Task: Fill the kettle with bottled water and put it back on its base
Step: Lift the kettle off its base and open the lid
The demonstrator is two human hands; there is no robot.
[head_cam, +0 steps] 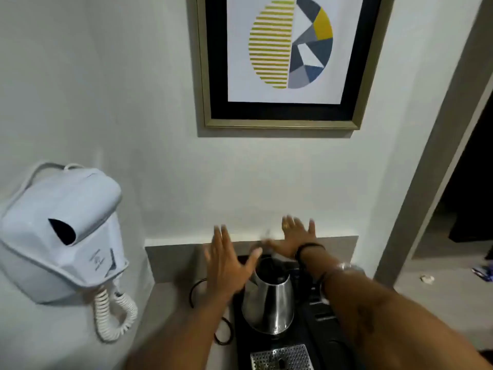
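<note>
A steel kettle (pixel 268 303) stands upright on a black tray (pixel 314 340), its top open and dark inside. My left hand (pixel 226 265) hovers just left of the kettle's mouth, fingers spread, holding nothing. Beyond the kettle, near the wall, my right hand (pixel 296 236) is stretched out with its fingers apart and is also empty; a dark band is on that wrist. No water bottle can be made out. The kettle's base is hidden under it.
A white wall-mounted hair dryer (pixel 61 233) with a coiled cord hangs at the left. A black cable (pixel 194 292) loops on the grey counter (pixel 170 263). A perforated metal grate (pixel 281 357) sits at the tray's front. A framed picture (pixel 282 60) hangs above. A doorway opens at the right.
</note>
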